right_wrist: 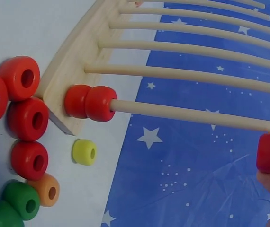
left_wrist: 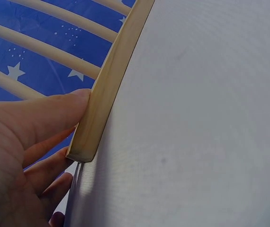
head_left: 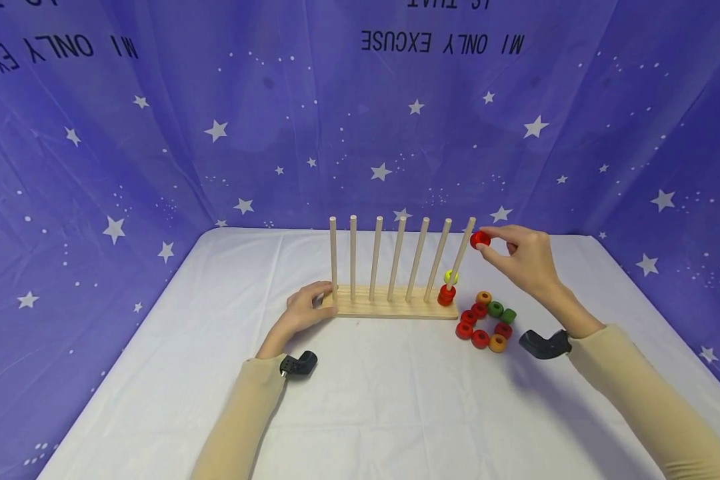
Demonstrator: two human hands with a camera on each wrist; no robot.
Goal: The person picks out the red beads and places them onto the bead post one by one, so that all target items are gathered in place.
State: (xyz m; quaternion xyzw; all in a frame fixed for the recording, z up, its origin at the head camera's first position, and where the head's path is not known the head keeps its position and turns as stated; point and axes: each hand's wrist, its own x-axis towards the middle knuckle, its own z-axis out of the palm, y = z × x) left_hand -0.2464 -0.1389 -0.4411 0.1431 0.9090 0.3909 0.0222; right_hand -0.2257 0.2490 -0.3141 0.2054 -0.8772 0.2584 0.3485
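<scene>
A wooden peg rack stands on the table, with several upright pegs in a row along its base. My left hand holds the base at its left end, thumb on the front edge and fingers behind. Between thumb and fingertips, my right hand pinches a red bead beside the top of the rightmost peg. That bead is off the peg, just to its right. Two red beads sit stacked at the foot of the same peg. The other pegs carry no beads.
Right of the rack lies a cluster of loose beads: red beads, green beads and orange beads. A yellow bead lies behind the rack's right end. A blue starry curtain hangs behind the white-covered table.
</scene>
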